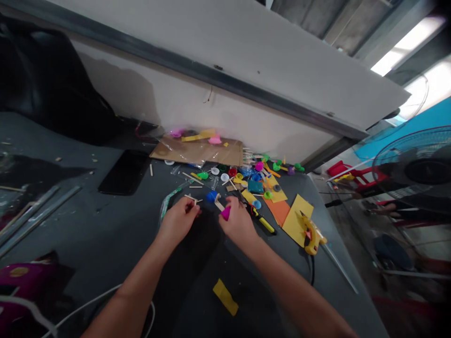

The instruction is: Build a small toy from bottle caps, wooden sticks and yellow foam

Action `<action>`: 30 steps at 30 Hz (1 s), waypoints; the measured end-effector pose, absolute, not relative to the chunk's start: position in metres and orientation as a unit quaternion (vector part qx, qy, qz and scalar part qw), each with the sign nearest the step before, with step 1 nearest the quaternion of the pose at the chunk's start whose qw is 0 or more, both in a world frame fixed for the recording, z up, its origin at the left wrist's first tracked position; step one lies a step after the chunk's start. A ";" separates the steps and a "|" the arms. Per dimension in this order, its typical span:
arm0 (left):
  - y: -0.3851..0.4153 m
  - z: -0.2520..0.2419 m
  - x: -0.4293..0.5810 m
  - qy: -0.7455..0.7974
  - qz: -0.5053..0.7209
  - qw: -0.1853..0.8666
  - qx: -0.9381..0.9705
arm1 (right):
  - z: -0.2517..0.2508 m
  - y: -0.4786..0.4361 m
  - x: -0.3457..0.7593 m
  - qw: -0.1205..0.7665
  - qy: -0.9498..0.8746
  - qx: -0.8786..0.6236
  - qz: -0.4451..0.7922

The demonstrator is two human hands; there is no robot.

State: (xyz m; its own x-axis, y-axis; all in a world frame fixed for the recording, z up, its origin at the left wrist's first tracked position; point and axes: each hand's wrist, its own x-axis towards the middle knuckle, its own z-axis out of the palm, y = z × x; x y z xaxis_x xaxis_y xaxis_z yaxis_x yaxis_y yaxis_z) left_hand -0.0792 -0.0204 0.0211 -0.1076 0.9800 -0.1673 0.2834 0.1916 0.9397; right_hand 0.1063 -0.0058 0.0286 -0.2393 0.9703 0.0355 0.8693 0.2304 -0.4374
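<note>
My left hand (179, 221) is closed in a pinch on short thin wooden sticks (191, 199), their ends poking out past the fingertips. Across from it, my right hand (238, 220) grips a small craft piece: a pale wooden strip (219, 205) with a magenta cap (226, 213) at the fingers. A round blue cap (212, 196) shows at the strip's far end; whether it is attached I cannot tell. The fingers partly cover both held things. Beside my right hand lies a yellow-handled cutter (265, 224).
Colourful bottle caps (233, 172) and sticks crowd the back, before a cardboard piece (200, 152). A yellow glue gun (313, 238) rests on yellow paper (298, 216) at right. A black phone (124, 172) lies left; a yellow scrap (225, 296) lies in front. A fan (419, 169) stands beyond the table.
</note>
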 end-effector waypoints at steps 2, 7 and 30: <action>-0.021 0.020 -0.081 0.667 0.337 0.342 0.570 | 0.028 0.016 0.109 0.142 -0.791 -0.573 0.158; -0.019 0.024 -0.089 0.694 0.296 0.204 0.624 | 0.022 0.060 0.099 0.143 -0.816 -0.538 0.154; -0.037 0.069 -0.040 0.453 0.415 0.742 0.270 | 0.081 -0.031 0.121 0.375 -0.792 -0.427 0.222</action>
State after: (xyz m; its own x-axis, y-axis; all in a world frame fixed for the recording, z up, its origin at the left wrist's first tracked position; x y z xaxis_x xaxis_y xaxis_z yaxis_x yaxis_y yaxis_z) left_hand -0.0395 -0.0369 0.0689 0.2456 0.8600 -0.4473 -0.3711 0.5097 0.7762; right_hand 0.1207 -0.0308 0.0808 -0.3537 0.8434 0.4046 0.5102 0.5364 -0.6722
